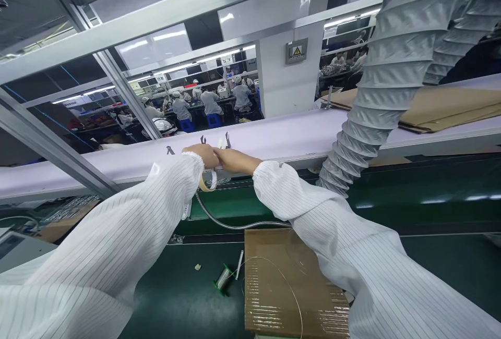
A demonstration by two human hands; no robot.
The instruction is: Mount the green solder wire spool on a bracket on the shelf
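1. Busy factory room back there, pale shelf [282,138] running across.
2. Left hand [205,154] and right hand [234,160] touch at its edge; can't tell if either grip's closed.
3. Black tool [227,141] sits just beyond them, tip up, long axis near upright.

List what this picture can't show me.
Head view:
Whether left hand or right hand holds anything: hidden by fingers.
Top of ring: behind hands.
Far right corner of cardboard: behind right sleeve.
Top of grey hose: cut off by upper edge.
What workers handle: too small.
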